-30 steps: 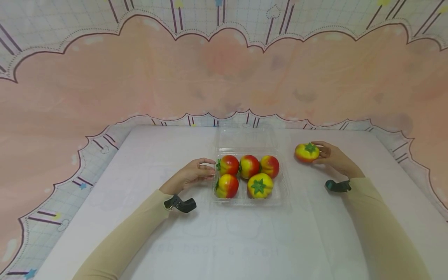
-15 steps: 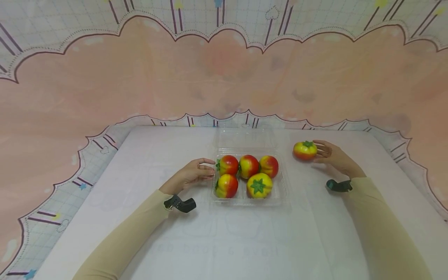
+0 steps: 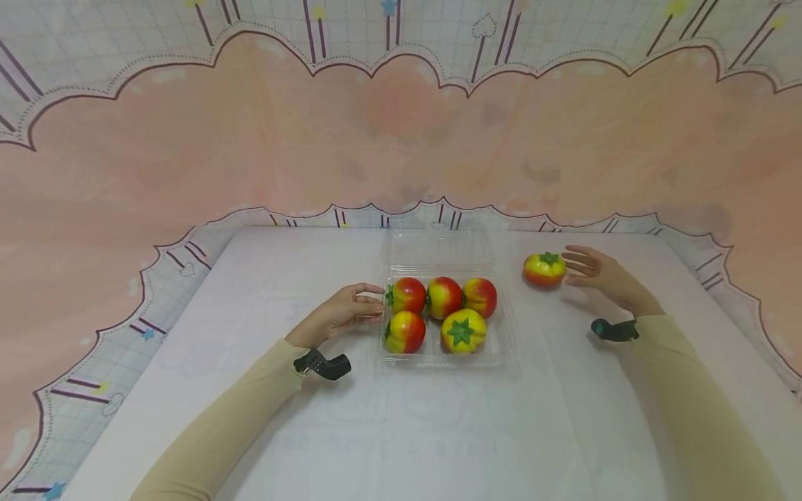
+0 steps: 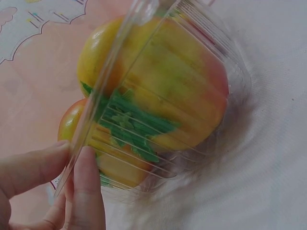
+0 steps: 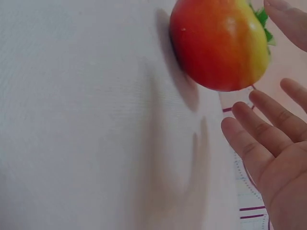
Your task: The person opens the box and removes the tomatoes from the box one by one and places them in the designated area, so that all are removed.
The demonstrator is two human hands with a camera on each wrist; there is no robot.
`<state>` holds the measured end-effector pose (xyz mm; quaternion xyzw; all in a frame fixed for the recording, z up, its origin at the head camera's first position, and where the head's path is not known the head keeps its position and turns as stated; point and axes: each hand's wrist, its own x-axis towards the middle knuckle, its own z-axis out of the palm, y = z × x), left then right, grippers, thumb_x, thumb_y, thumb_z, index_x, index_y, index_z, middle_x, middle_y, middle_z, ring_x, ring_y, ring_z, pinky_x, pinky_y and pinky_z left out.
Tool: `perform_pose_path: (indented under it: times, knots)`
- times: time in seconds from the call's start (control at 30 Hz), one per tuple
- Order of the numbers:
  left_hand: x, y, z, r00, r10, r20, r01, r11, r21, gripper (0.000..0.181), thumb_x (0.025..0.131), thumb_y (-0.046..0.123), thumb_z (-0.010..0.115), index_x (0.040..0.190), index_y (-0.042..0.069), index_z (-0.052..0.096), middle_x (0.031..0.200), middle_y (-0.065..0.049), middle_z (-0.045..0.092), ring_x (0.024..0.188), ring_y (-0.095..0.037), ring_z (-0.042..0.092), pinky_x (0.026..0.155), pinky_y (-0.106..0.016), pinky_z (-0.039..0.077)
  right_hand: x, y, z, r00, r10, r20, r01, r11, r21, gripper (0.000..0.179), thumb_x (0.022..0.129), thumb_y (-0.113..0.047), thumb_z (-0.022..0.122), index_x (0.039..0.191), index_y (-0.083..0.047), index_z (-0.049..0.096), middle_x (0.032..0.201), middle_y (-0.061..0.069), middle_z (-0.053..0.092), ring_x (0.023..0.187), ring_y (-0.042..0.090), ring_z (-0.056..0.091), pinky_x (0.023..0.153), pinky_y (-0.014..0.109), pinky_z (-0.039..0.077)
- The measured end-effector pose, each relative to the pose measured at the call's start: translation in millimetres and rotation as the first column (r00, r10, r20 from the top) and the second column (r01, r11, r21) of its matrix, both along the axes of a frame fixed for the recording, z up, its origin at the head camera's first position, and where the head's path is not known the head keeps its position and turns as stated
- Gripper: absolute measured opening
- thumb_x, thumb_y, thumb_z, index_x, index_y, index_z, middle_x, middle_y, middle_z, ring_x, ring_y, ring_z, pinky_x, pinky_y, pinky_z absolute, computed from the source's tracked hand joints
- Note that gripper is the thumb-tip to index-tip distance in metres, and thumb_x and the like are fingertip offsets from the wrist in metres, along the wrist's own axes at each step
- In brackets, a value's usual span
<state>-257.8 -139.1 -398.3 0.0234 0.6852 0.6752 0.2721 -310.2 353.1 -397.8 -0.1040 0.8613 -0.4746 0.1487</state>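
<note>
A clear plastic clamshell box (image 3: 432,360) holds several red-and-yellow artificial persimmons with green leaf caps, such as the front right persimmon (image 3: 464,331). At the box's left side is my left hand (image 3: 343,306); in the left wrist view, thumb and forefinger (image 4: 86,191) pinch the rim. Another persimmon (image 3: 544,270) sits on the table to the right of the box, leaf cap up. Just right of it, my right hand (image 3: 595,271) has its fingers spread and holds nothing. A gap shows between those fingers (image 5: 240,136) and the persimmon in the right wrist view.
The box's transparent lid (image 3: 438,247) lies folded back behind it. A white cloth covers the table (image 3: 351,445). A patterned peach curtain (image 3: 401,146) hangs past the table's back edge. Each wrist wears a black strap device (image 3: 328,365).
My right hand has let go of the lone persimmon and drawn back to the right. That persimmon was set down slightly further left. My left hand keeps its place at the box.
</note>
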Motion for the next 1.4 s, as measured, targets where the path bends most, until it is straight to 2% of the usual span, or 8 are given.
perform_pose_path:
  times: [0.3,0.37,0.5,0.57,0.83,1.07,1.2,1.4]
  knots:
    - [-0.5,-0.1,-0.7,1.000,0.002,0.001,-0.002,1.000,0.001,0.047,0.092,-0.002,0.052,0.136,-0.004,0.035,0.088,0.002,0.061,0.076,-0.008,0.064,0.076,-0.021,0.056,5.9,1,14.7,0.999,0.019,-0.041,-0.017,0.998,0.055,0.077,0.092,-0.019,0.060,0.150,-0.007,0.011,0.154,0.024,0.016,0.139,0.046,0.017,0.106,0.066,0.023]
    - [-0.8,-0.2,-1.3,1.000,0.003,0.002,-0.003,1.000,-0.001,0.047,0.092,-0.002,0.052,0.136,-0.004,0.035,0.088,0.002,0.062,0.077,-0.007,0.064,0.076,-0.021,0.056,7.2,2,17.8,0.998,0.031,-0.056,-0.027,0.997,0.069,0.075,0.092,-0.018,0.059,0.150,-0.008,0.013,0.154,0.024,0.017,0.139,0.046,0.019,0.106,0.062,0.026]
    - [-1.0,-0.6,-2.9,1.000,-0.004,-0.002,0.003,1.000,-0.004,0.047,0.092,-0.002,0.052,0.136,-0.004,0.035,0.087,0.003,0.063,0.078,-0.007,0.064,0.076,-0.021,0.056,8.9,-1,23.3,0.995,0.044,-0.093,-0.036,0.995,0.089,0.074,0.091,-0.019,0.061,0.150,-0.011,0.017,0.153,0.023,0.021,0.138,0.043,0.025,0.103,0.040,0.037]
    - [-1.0,-0.9,-3.3,1.000,-0.005,-0.003,0.005,1.000,-0.008,0.047,0.093,-0.001,0.052,0.136,-0.004,0.035,0.087,0.003,0.063,0.079,-0.007,0.064,0.076,-0.020,0.056,10.3,-3,26.2,0.993,0.053,-0.108,-0.043,0.995,0.094,0.073,0.091,-0.020,0.061,0.149,-0.012,0.019,0.152,0.023,0.023,0.138,0.042,0.026,0.101,0.036,0.038]
    - [-0.1,-1.2,-2.8,1.000,0.002,-0.002,-0.002,1.000,-0.011,0.047,0.093,0.000,0.053,0.136,-0.004,0.035,0.087,0.002,0.062,0.079,-0.007,0.064,0.075,-0.019,0.056,19.9,-19,39.5,0.983,0.135,-0.125,-0.118,0.983,0.138,0.068,0.092,-0.019,0.059,0.148,-0.009,0.022,0.151,0.023,0.027,0.137,0.044,0.027,0.102,0.059,0.035]
    - [0.2,-0.8,-2.2,1.000,0.000,-0.009,-0.001,1.000,-0.015,0.047,0.093,0.000,0.052,0.137,-0.004,0.035,0.087,0.003,0.062,0.079,-0.007,0.064,0.074,-0.019,0.056,22.9,-37,48.7,0.965,0.210,-0.158,-0.188,0.971,0.148,0.065,0.090,-0.015,0.060,0.146,-0.007,0.027,0.149,0.022,0.032,0.135,0.043,0.032,0.102,0.056,0.036]
    - [1.3,-1.2,-2.0,1.000,-0.007,-0.017,0.006,1.000,-0.022,0.048,0.093,0.001,0.052,0.137,-0.004,0.034,0.086,0.005,0.063,0.079,-0.006,0.064,0.074,-0.019,0.056,25.2,-47,53.1,0.956,0.246,-0.162,-0.223,0.964,0.145,0.065,0.089,-0.014,0.062,0.145,-0.009,0.030,0.148,0.020,0.034,0.134,0.040,0.035,0.102,0.049,0.038]
    - [1.3,-1.9,-3.0,0.999,-0.021,-0.028,0.020,1.000,-0.017,0.048,0.093,0.001,0.052,0.137,-0.005,0.034,0.085,0.006,0.063,0.079,-0.006,0.064,0.075,-0.019,0.056,29.2,-63,60.3,0.947,0.285,-0.151,-0.262,0.953,0.153,0.067,0.087,-0.016,0.064,0.145,-0.010,0.030,0.147,0.019,0.037,0.135,0.041,0.034,0.102,0.056,0.038]
